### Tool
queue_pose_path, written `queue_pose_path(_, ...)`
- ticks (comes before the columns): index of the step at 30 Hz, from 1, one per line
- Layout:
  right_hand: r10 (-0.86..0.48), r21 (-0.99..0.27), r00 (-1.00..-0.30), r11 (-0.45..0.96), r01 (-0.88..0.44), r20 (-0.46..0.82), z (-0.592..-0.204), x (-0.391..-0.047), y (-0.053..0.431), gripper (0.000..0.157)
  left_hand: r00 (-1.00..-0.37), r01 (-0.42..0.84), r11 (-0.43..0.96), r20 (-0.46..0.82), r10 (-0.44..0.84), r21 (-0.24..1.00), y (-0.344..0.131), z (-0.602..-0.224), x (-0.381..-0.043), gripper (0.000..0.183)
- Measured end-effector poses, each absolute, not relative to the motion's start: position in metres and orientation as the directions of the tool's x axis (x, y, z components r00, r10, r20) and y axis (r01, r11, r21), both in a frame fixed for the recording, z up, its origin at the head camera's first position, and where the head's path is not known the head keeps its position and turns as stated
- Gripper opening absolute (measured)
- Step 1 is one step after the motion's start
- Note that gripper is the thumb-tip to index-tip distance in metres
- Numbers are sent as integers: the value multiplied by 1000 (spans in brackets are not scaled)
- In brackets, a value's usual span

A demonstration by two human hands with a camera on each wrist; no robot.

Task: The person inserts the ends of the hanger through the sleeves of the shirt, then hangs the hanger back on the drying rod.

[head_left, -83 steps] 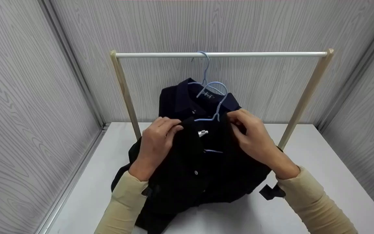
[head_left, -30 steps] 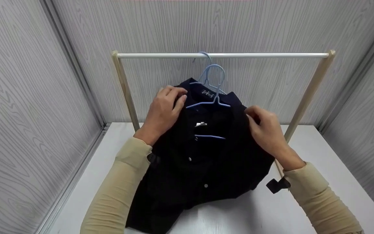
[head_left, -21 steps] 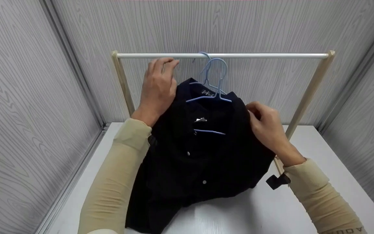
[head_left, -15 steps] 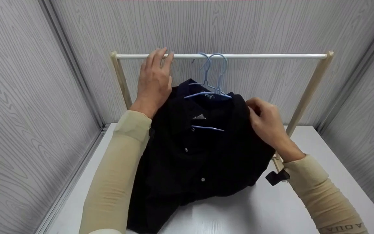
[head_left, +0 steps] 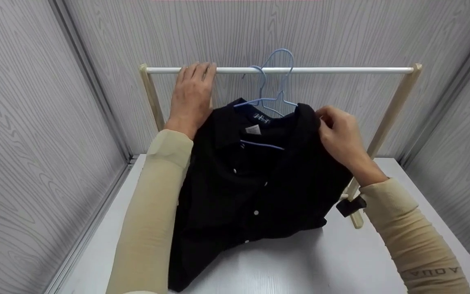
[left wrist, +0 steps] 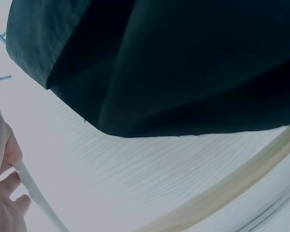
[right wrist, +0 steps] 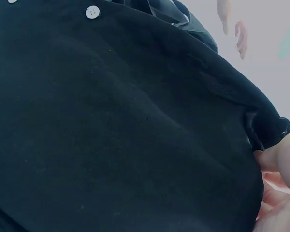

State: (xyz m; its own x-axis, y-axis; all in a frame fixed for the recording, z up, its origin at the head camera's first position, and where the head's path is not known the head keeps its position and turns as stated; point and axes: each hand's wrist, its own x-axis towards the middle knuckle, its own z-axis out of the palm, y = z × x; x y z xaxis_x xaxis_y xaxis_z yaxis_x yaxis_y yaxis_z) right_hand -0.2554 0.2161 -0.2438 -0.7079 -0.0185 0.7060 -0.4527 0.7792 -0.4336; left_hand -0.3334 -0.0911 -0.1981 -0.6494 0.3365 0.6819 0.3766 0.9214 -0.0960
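My right hand [head_left: 341, 132] pinches the shoulder of a black shirt [head_left: 222, 200], thumb and fingers on the cloth [right wrist: 135, 125]. A blue hanger [head_left: 288, 83] is inside this shirt, its hook rising above the white rail [head_left: 349, 70]; I cannot tell whether it touches. My left hand [head_left: 192, 94] grips the rail left of the hooks. In the left wrist view its fingers and thumb [left wrist: 9, 154] are around the rail. Behind the black shirt, a navy shirt [head_left: 241, 102] hangs on a second blue hanger [head_left: 263, 83], hooked over the rail; most of it is hidden.
Wooden posts, left [head_left: 150, 96] and right [head_left: 394, 102], bear the rail. The rack stands on a white table [head_left: 276, 265] with wood-patterned panels [head_left: 341, 32] at the back and sides. A black wrist device [head_left: 351, 206] is on the right sleeve.
My left hand left the black shirt's collar and moved up to the rail. My right hand lifted the shirt, and its hanger's hook rose from below the rail to above it.
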Motion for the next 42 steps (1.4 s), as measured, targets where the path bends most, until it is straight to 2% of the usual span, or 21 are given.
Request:
queue_pose_path(10,13,-442,-740,809,-388,673,-230,-273,209,16,-624,401,913,708,331,-74,-94,-197,-337,45)
queue_pose_path(20,-57,-387,-732,820,-422,678,-254,-279,207,10,-631,401,915,709,314,-48,-89,-200,-339,50)
queue_pose_path(33,-82,-428,-783,800,-421,617,-264,-268,207,10,-601,409,912,744,293,-29,-91,-203,-341,48)
queue_pose_path(42,-85,-419,-722,765,-489,687,-273,-245,214,13,-613,389,919,724,316,-71,-94,-205,-338,54)
